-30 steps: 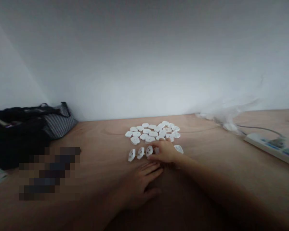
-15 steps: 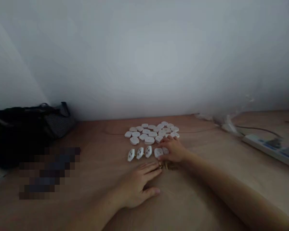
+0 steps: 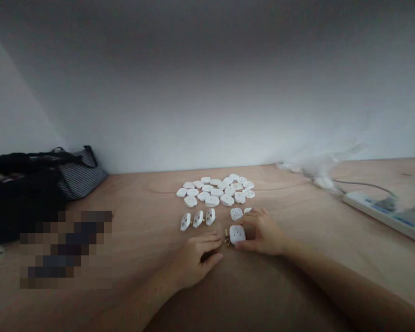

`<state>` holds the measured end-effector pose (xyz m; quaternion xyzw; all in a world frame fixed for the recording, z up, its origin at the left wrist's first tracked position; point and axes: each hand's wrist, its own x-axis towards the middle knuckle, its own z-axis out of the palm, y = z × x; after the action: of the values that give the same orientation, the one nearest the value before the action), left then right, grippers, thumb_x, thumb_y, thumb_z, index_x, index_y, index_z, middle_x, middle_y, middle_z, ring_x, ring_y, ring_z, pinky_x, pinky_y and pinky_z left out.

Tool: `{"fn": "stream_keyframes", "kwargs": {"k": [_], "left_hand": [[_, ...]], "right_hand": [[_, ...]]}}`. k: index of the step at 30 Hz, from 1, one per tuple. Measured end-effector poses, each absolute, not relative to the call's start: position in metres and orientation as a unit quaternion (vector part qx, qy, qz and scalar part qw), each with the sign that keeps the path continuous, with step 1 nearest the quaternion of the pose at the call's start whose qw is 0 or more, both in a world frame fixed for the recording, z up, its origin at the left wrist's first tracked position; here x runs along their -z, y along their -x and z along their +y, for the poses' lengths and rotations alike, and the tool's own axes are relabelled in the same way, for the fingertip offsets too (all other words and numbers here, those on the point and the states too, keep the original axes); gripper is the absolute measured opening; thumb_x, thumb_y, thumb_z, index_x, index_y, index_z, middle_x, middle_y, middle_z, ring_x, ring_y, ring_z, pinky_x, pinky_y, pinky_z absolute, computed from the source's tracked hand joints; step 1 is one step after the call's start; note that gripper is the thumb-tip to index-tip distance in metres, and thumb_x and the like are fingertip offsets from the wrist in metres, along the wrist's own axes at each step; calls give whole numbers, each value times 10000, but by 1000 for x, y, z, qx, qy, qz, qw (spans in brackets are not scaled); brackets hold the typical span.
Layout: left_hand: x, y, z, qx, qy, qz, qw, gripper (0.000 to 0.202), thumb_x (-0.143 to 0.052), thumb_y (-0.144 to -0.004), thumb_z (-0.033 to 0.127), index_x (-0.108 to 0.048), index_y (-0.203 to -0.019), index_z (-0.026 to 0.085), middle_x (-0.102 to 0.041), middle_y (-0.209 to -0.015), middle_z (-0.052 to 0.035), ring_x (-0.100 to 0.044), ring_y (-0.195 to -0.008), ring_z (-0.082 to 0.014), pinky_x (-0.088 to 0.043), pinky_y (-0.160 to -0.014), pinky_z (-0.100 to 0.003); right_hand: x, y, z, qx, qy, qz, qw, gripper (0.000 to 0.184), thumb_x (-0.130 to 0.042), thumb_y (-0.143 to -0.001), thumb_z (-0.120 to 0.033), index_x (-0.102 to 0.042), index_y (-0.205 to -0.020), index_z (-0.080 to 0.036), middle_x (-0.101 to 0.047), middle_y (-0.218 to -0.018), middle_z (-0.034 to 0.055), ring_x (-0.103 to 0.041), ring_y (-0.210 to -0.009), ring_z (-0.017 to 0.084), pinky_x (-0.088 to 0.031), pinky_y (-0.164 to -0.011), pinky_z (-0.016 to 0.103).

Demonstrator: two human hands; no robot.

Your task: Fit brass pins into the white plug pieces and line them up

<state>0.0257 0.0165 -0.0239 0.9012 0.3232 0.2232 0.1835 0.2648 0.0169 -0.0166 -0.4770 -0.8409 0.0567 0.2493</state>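
My right hand [image 3: 263,233] pinches a white plug half [image 3: 237,234] flat on the wooden table [image 3: 141,207], thumb and fingers round its right side. Small brass pins [image 3: 226,240] lie just left of it. My left hand [image 3: 195,258] rests beside them, fingers curled loosely toward the pins, nothing visibly held. A pile of several white plug halves [image 3: 215,190] lies farther back. Three more stand in a row [image 3: 198,218] to the left, and another single one [image 3: 235,213] lies above the held piece.
A black bag with a striped pouch [image 3: 38,184] sits at the far left by the wall. A white power strip [image 3: 387,212] with cable and crumpled clear plastic [image 3: 318,175] lies at the right. A blurred patch covers the left foreground.
My right hand pulled one plug half from near the row toward me and now grips it. My left hand curled its fingers and slid slightly nearer the brass pins.
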Motion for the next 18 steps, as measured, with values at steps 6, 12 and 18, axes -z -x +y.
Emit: {"fn": "stream_keyframes", "kwargs": {"k": [6, 12, 18], "left_hand": [[25, -26, 19, -289, -880, 346, 147, 154, -613, -785, 216, -699, -906, 174, -693, -931, -61, -646, -846, -193, -519, -784, -310], [25, -36, 21, -268, -892, 343, 125, 261, -606, -803, 241, -669, -1056, 219, -632, -916, -58, -589, -861, -198, -483, -772, -323], [29, -41, 21, -290, -881, 348, 140, 132, -560, -823, 154, -690, -800, 166, -602, -799, -41, -578, -756, -165, -461, -680, -261]], "right_hand": [[15, -261, 14, -69, 446, -864, 224, 467, -677, -652, -533, -623, -1049, -294, -656, -976, 31, -532, -945, 254, -336, -814, 391], [19, -265, 16, -61, 457, -862, 210, 598, -680, -608, -601, -594, -1126, -313, -602, -1106, 51, -506, -986, 275, -335, -836, 415], [19, -264, 13, -66, 457, -859, 221, 469, -681, -641, -543, -631, -1036, -295, -622, -1042, 42, -514, -947, 262, -344, -803, 387]]}}
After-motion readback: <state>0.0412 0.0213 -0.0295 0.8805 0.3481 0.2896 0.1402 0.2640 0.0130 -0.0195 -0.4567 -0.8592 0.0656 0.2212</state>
